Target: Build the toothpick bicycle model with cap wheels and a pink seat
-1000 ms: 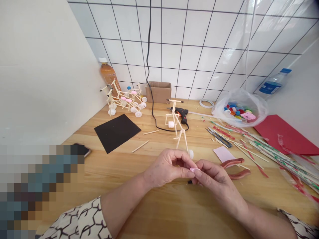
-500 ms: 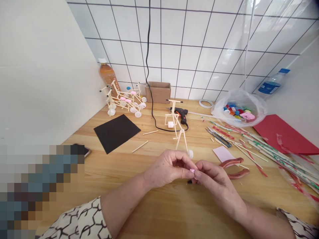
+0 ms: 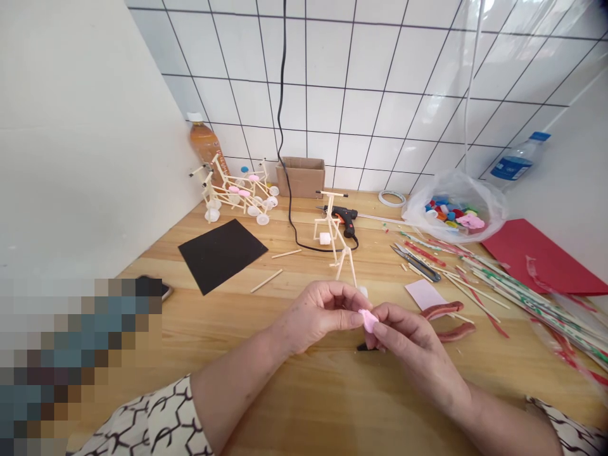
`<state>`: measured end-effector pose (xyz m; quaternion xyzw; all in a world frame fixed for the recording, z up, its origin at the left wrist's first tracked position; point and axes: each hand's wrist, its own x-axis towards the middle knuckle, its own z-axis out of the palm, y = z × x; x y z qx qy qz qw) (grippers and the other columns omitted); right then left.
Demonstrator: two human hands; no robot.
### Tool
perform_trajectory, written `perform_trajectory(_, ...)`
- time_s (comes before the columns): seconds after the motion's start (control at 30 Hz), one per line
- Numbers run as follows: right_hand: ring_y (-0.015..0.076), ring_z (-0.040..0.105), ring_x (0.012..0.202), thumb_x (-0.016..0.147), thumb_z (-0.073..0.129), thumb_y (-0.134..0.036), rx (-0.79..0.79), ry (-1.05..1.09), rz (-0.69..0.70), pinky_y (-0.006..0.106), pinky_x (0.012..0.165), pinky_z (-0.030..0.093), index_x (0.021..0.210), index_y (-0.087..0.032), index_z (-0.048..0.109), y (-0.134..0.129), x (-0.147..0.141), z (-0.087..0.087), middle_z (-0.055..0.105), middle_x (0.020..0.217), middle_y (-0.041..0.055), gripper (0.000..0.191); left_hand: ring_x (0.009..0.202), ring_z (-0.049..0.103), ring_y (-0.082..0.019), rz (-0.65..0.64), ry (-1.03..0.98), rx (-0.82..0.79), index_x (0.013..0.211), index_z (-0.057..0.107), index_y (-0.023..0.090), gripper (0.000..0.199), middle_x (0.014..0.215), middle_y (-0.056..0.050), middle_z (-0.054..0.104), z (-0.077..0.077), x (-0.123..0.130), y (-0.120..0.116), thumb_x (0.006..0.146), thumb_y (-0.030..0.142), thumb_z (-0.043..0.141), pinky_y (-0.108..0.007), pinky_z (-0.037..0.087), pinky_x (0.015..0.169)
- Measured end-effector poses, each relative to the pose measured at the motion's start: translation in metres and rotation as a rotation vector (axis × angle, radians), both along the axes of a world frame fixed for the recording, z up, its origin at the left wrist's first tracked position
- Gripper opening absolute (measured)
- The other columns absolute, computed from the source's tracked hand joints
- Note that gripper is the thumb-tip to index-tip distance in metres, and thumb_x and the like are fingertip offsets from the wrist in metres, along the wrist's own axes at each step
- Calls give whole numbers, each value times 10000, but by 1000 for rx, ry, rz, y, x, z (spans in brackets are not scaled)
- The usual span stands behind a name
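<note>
Between the fingertips of both hands is a small soft pink piece. My left hand pinches its left edge with thumb and forefinger. On the right, my right hand grips the same piece between thumb and fingers. Just beyond my hands stands a small stick-built tricycle frame with a white wheel at the rear and a pale roller at the front. Pliers with reddish-brown handles lie partly behind my right hand, their dark tip showing below it.
A black sheet, loose sticks and a phone lie to the left. Behind are finished stick tricycles, a bottle, a cardboard box and a glue gun. Scissors, bundled sticks and a bag of caps are right.
The pink piece now shows more between my fingertips. My left fingers have shifted slightly up and left, opening a small gap from my right fingers.
</note>
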<state>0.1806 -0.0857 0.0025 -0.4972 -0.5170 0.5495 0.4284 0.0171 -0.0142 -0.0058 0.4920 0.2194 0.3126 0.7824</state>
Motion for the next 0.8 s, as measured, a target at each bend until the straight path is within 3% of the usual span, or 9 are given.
perform_trajectory(0.2,111,434,630,853,534,-366,32,-27,12,243,614,361,703,-175,573,-1,0,3,501,638,-17,245,716,635,-149,-116,-34,32,849,675,126,126,748,-45,670,4,0,-1,743,193,670,-293,482,738)
perform_trajectory(0.33,123,494,687,855,529,-357,100,8,1,243,639,402,808,-187,590,-1,2,-2,555,721,1,186,725,616,-120,-35,-41,12,803,679,139,115,739,-24,666,2,1,0,709,198,708,-243,464,727)
perform_trajectory(0.57,114,505,635,790,621,-275,358,-279,-117,226,564,442,954,-222,543,-3,1,-10,578,770,-5,190,752,584,-114,-33,-27,-51,798,678,144,169,784,-12,645,-1,0,0,649,182,750,-247,441,734)
perform_trajectory(0.8,107,502,589,818,577,-186,612,-551,-144,223,521,432,927,-213,554,2,3,-10,575,734,-5,114,747,580,-115,-46,-58,-71,808,652,140,228,770,-9,633,-3,2,-1,610,146,767,-260,435,744)
